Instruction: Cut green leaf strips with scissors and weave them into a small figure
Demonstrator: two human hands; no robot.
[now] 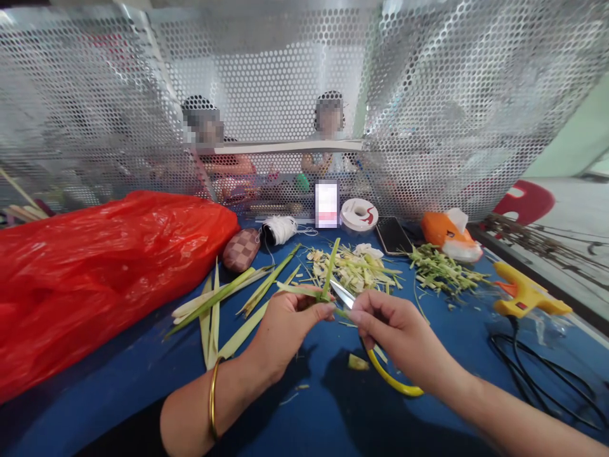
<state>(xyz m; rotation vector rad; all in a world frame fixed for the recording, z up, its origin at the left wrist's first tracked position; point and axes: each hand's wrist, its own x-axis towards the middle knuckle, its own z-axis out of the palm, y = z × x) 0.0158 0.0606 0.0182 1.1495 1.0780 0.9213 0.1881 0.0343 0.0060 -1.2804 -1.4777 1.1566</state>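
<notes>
My left hand (285,327) is closed in a pinch on a thin green leaf strip (329,270) that stands up from its fingertips. My right hand (394,330) is wrapped round yellow-handled scissors (380,368). Their blades (343,295) point up and left and meet the strip just beside my left fingers. Both hands hover above a blue table (333,406). Loose long leaf strips (228,298) lie to the left of my left hand. A gold bangle (214,397) sits on my left wrist.
A big red plastic bag (95,273) fills the left. Leaf cuttings (356,266) pile behind my hands. A yellow glue gun (523,295) with a black cord lies at right. String spool (280,228), tape roll (359,214), phone (394,235) and orange pouch (450,236) line the perforated metal screen. Two people sit behind it.
</notes>
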